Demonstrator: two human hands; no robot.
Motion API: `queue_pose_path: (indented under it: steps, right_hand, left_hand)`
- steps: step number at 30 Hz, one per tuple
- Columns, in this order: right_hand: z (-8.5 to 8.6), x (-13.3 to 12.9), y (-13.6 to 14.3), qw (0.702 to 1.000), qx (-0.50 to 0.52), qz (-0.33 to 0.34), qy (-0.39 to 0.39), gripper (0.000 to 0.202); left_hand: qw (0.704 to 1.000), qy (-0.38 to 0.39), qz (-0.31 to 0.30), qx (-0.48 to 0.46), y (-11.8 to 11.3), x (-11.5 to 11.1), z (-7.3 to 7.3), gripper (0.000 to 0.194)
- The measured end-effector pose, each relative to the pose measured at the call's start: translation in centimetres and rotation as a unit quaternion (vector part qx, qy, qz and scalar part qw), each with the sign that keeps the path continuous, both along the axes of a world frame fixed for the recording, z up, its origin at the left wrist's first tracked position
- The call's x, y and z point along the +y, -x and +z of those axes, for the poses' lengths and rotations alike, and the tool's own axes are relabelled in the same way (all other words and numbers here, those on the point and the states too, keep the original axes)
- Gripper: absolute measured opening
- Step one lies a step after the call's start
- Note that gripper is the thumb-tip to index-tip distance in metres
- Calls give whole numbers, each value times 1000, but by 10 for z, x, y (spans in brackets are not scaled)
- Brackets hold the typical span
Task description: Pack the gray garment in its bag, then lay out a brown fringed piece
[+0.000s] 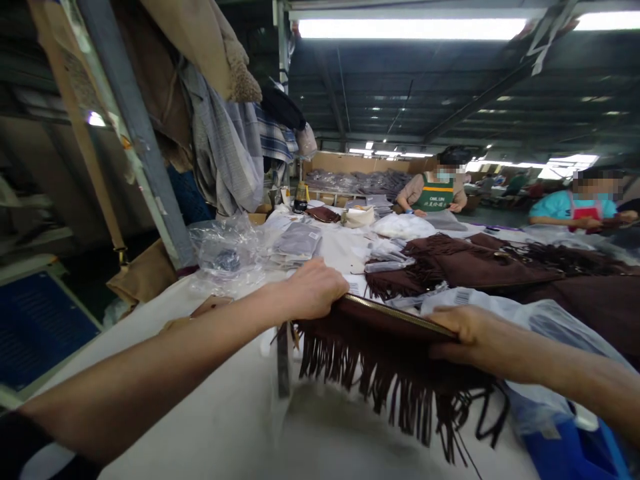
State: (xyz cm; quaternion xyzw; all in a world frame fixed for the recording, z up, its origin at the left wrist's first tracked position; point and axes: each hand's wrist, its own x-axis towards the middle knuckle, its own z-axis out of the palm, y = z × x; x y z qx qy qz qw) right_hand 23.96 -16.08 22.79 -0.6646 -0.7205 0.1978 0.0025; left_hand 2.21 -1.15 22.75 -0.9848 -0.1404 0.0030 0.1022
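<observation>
Currently, left hand [317,287]: clenched around the left end of the zipped edge of a brown fringed piece [380,340], at the middle of the frame.
Right hand [465,330]: gripping the same edge at its other end, right of centre.
Brown fringed piece: stretched between both hands, just below the centre; its fringe hangs toward the lower edge (whether the strand tips touch the table, I cannot tell).
Zipper [385,310]: brass-coloured teeth along the top edge, sloping down to the right.
Table [220,393]: pale surface, from the lower left across the middle.
Brown fringed pile [475,263]: right of centre, beyond the right hand.
Clear plastic [225,250]: crumpled, left of centre, near a grey packet [297,239].
Blue bin [555,447]: lower right corner, partly under translucent plastic.
Hanging cloths [227,147]: upper left, beside a slanted grey post [135,133].
Co-workers: one in a green apron [437,198], upper right of centre; another in a blue top [553,207], at the far right.
</observation>
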Motion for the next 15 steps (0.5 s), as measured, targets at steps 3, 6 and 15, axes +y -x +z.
queue_pose_path:
  steps: [3,6,15]
  right_hand:
    - [4,19,2,986,-116,16,-118,20]
    - [6,30,11,958,-208,17,-196,30]
    - [-138,-44,52,849,-281,171,-415,55]
  left_hand:
    - [991,-136,12,-9,10,15,19,11]
    - [964,-266,21,-3,25,23,31,12]
    - [951,-310,-15,-5,100,-53,-117,38]
